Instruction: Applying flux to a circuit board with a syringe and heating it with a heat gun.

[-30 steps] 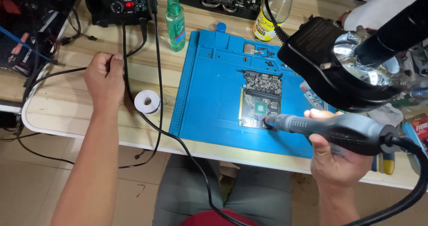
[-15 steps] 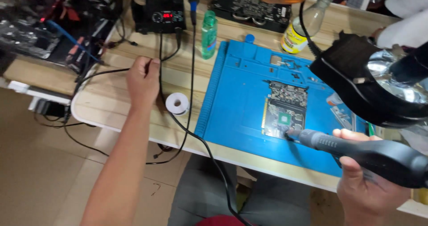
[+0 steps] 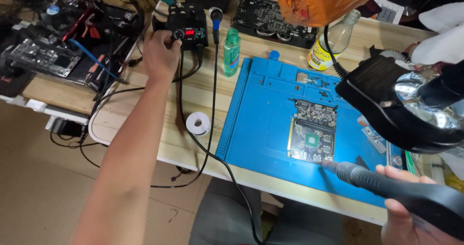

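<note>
Knob [image 3: 179, 33] on station [image 3: 189, 27] is pinched by left hand [image 3: 160, 56]; wand [image 3: 386, 184], clenched in right hand [image 3: 411, 211], should be kept steady over board [image 3: 311, 131].

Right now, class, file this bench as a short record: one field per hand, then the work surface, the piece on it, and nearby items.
left hand: on the knob of the black station
right hand: grips the hot-air handle, nozzle at the board's lower right corner
surface: blue mat on a wooden bench
workpiece: circuit board lying flat on the mat
nearby: green bottle, white reel, lamp over the mat's right side
</note>
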